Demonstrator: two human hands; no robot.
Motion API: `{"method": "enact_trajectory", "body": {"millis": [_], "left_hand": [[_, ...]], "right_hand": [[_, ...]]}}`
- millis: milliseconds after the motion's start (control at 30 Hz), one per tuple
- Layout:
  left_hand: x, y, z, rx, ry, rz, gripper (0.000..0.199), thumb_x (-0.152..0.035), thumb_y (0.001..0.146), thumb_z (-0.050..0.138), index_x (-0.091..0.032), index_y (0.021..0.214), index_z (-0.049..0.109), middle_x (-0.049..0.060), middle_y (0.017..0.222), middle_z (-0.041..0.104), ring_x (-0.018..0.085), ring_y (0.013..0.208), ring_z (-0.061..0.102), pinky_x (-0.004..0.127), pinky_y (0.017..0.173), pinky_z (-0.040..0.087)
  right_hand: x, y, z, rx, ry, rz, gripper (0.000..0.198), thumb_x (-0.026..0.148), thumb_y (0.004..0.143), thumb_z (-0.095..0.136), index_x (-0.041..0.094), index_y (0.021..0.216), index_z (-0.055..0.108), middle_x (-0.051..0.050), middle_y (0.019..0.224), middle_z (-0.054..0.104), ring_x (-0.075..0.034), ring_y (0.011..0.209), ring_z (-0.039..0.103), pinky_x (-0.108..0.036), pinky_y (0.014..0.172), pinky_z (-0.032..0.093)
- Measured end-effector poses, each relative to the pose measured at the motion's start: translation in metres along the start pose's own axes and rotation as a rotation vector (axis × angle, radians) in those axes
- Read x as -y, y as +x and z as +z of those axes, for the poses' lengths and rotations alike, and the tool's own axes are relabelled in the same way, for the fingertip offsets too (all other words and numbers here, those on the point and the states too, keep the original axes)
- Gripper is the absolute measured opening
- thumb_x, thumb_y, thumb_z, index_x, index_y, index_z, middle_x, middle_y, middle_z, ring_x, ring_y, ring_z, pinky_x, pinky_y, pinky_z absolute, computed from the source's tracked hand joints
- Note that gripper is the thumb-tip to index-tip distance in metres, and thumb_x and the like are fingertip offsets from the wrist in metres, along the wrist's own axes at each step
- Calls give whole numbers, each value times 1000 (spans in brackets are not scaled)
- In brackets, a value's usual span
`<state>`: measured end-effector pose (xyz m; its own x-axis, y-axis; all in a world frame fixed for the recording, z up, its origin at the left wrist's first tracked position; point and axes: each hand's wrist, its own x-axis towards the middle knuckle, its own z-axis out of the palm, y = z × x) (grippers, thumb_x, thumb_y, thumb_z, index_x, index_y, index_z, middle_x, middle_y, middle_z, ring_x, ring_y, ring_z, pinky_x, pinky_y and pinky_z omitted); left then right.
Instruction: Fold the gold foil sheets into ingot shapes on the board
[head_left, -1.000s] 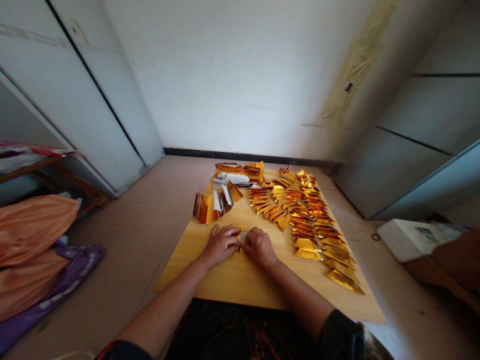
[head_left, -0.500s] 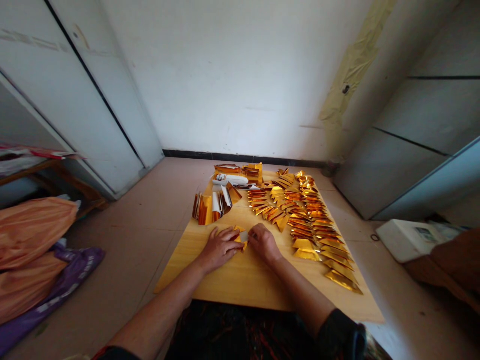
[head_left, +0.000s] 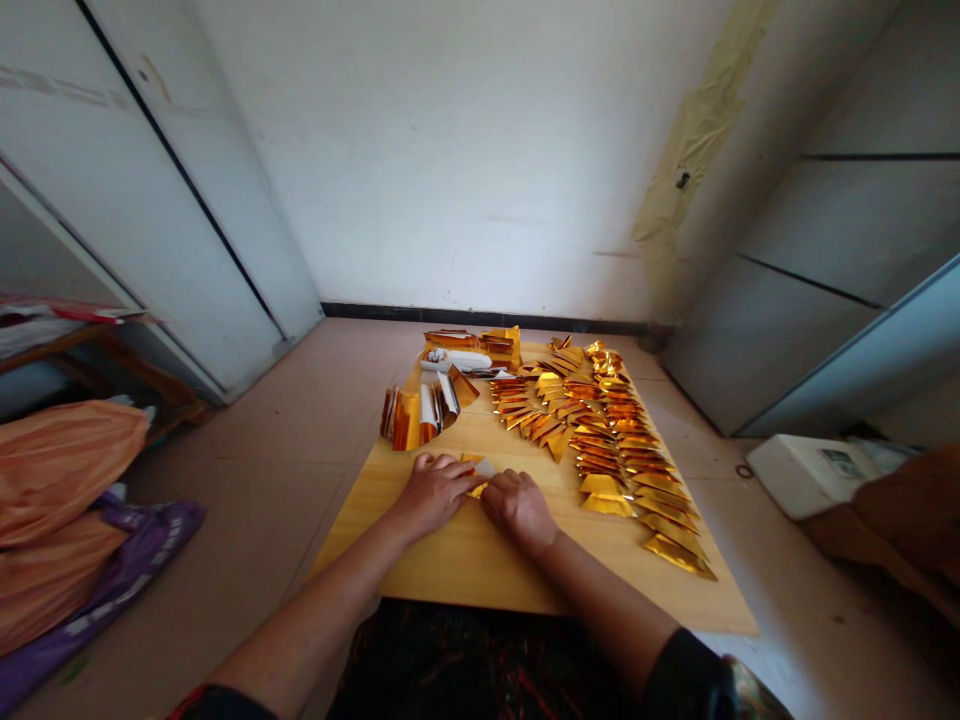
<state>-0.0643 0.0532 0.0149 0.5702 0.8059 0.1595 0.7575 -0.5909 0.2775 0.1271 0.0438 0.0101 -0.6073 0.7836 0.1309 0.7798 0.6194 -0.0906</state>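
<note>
A small sheet of gold foil paper [head_left: 486, 468], part folded with its pale side showing, lies between my hands on the wooden board. My left hand [head_left: 435, 492] presses its left side, fingers closed over the paper. On the right side, my right hand [head_left: 519, 508] is curled with its fingertips pinching the near edge. The hands nearly touch and cover much of the sheet. To the right, rows of folded gold paper pieces [head_left: 606, 488] lie overlapped. Beyond my left hand stand curled gold foil sheets [head_left: 409, 420], some with white backs.
The wooden board [head_left: 480, 580] sits low before me, a white wall behind it. More gold sheets and a white roll [head_left: 459, 360] lie at its far left. Orange and purple bags [head_left: 67, 470] are on the left floor; a white box [head_left: 799, 475] stands at right.
My right hand has moved left and down onto the foil paper, closer to my left hand. More of the sheet is now covered. The view has shifted slightly.
</note>
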Motion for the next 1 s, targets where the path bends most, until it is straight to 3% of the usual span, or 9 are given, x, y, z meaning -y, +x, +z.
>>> {"method": "enact_trajectory", "body": {"millis": [167, 267, 433, 667, 867, 1000], "left_hand": [[10, 6, -9, 15, -29, -35, 39, -26, 77, 58, -30, 116, 57, 2, 105, 67, 21, 100, 55, 39, 93, 32], [17, 6, -8, 33, -45, 23, 27, -28, 77, 58, -30, 104, 63, 1, 113, 66, 22, 105, 54, 38, 94, 33], [24, 1, -7, 24, -40, 101, 27, -25, 81, 54, -31, 104, 66, -1, 121, 63, 22, 111, 53, 38, 95, 35], [18, 3, -2, -78, -82, 129, 21, -16, 81, 53, -24, 96, 66, 3, 97, 68, 18, 97, 58, 33, 89, 42], [22, 11, 10, -144, -72, 170, 15, -16, 85, 51, -21, 90, 64, 3, 85, 66, 15, 84, 60, 27, 77, 46], [25, 12, 12, -186, -21, 213, 14, -21, 87, 51, -20, 89, 65, 4, 82, 67, 15, 79, 62, 27, 74, 47]], "right_hand": [[8, 7, -15, 110, -85, -86, 20, 19, 93, 45, 16, 92, 65, -9, 88, 64, -21, 85, 54, -33, 72, 38], [15, 8, -19, 129, -113, -110, 20, 17, 92, 45, 14, 95, 65, -11, 90, 64, -23, 88, 55, -35, 71, 40], [21, 12, -24, 181, -164, -124, 23, 14, 92, 42, 11, 96, 64, -13, 87, 65, -24, 84, 58, -34, 66, 41], [-7, 18, -33, 216, -237, -235, 23, 15, 93, 39, 15, 95, 62, -9, 85, 66, -21, 79, 59, -33, 67, 39], [-29, 23, -41, 227, -285, -360, 24, 17, 94, 39, 21, 93, 63, -3, 84, 68, -17, 76, 58, -36, 83, 32], [-30, 28, -44, 256, -301, -415, 22, 19, 95, 39, 20, 96, 61, -4, 81, 69, -16, 71, 58, -34, 77, 31]]}}
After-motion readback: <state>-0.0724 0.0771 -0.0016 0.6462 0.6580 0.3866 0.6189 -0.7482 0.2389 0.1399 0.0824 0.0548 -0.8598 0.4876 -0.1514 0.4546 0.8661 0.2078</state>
